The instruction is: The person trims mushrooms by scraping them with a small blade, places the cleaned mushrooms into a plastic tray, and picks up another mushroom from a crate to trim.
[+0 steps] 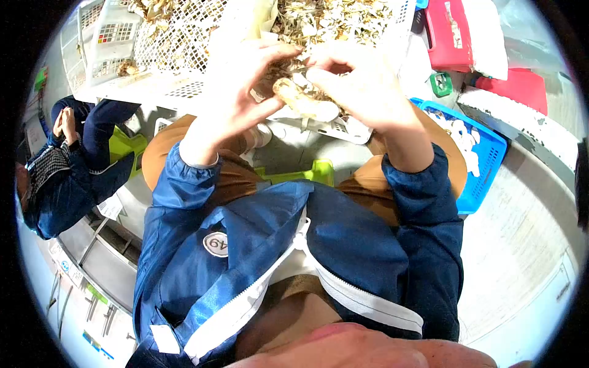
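Observation:
My left hand is curled, its thumb against a pale brown, elongated piece with a whitish rounded end. Opposite it, my right hand bends its thumb and forefinger together close above the same piece; what lies between those fingertips is too small and overexposed to name. Both hands are over the near edge of a white crate holding many small, dry-looking brown and cream pieces. Strong glare washes out parts of both hands.
At the upper left is a white mesh basket with brown scraps. A blue basket with whitish pieces stands right of my knee. Red containers and a green box are at the upper right. Another person sits at the left.

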Demonstrator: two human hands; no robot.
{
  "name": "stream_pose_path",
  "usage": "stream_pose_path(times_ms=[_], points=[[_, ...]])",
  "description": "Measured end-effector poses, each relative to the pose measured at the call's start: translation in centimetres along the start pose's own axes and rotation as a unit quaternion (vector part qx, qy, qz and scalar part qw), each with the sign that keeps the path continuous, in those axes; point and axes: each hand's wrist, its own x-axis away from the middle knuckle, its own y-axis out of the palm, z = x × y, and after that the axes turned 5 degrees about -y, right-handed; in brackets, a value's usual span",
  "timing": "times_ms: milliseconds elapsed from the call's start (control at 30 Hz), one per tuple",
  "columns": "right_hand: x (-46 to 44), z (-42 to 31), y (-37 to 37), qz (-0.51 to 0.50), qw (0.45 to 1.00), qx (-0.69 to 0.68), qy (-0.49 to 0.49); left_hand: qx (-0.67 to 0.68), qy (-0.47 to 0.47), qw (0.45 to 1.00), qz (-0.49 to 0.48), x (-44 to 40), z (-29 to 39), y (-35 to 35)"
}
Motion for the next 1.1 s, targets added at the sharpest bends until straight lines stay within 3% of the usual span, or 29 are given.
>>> stream_pose_path(times_ms=[67, 100, 200, 267, 333, 367, 433, 500, 533, 600, 633, 700, 767, 967, 1033, 1100], points=[[-0.1, 0.7, -0.4, -0.016, 0.988, -0.147, 0.041, 0.026, 0.002, 1.0, 0.005, 0.3, -0.7, 0.0], [-0.4, 0.2, -1.1, -0.033, 0.98, -0.186, 0.064, 0.084, -0.056, 0.994, -0.029, 1.0, -0.8, 0.0], [-0.6, 0.8, -1.5, -0.061, 0.936, -0.336, 0.083, 0.391, -0.099, 0.915, 0.003, 2.0, -1.1, 1.0], [-0.5, 0.6, -1.3, -0.051, 0.897, -0.425, 0.111, 0.36, -0.092, 0.928, 0.009, 2.0, -1.2, 0.5], [-0.6, 0.6, -1.2, -0.05, 0.894, -0.423, 0.141, 0.395, -0.049, 0.917, 0.029, 1.9, -1.6, 0.9], [-0.5, 0.7, -1.1, -0.048, 0.891, -0.423, 0.155, 0.378, -0.095, 0.919, 0.059, 2.2, -1.1, 0.9], [-0.7, 1.9, -0.3, -0.044, 0.89, -0.421, 0.168, 0.399, -0.092, 0.911, 0.048, 1.9, -1.1, 0.6], [-0.5, 2.2, -0.4, -0.05, 0.991, -0.093, 0.079, 0.385, -0.104, 0.916, 0.048, 2.0, -1.4, 1.0], [-0.4, 2.4, -0.4, -0.051, 0.995, 0.078, 0.031, 0.519, -0.121, 0.845, 0.044, 2.1, -1.1, 0.8], [0.0, 2.4, 0.2, -0.01, 0.995, 0.094, -0.007, 0.602, -0.122, 0.787, 0.045, 2.0, -1.5, 1.1], [0.1, 2.3, 0.4, 0.0, 0.995, 0.095, -0.038, 0.665, -0.078, 0.74, 0.056, 1.5, -1.5, 1.0], [-0.2, 2.2, 0.4, 0.025, 0.985, 0.121, -0.121, 0.585, -0.123, 0.795, 0.104, 1.5, -1.3, 1.2], [-0.4, 1.0, -0.3, 0.048, 0.986, 0.105, -0.119, 0.469, -0.184, 0.851, 0.147, 1.3, -0.8, 1.1], [0.2, -2.2, -0.4, 0.109, 0.983, 0.079, -0.127, 0.338, -0.113, 0.907, 0.224, 1.7, -2.1, 2.4], [0.4, -2.9, -0.1, 0.096, 0.984, 0.054, -0.141, 0.291, -0.124, 0.916, 0.247, 1.9, -1.4, 2.5], [0.3, -2.4, 0.3, 0.084, 0.982, 0.051, -0.161, 0.294, -0.068, 0.918, 0.259, 1.7, -1.4, 2.9]])
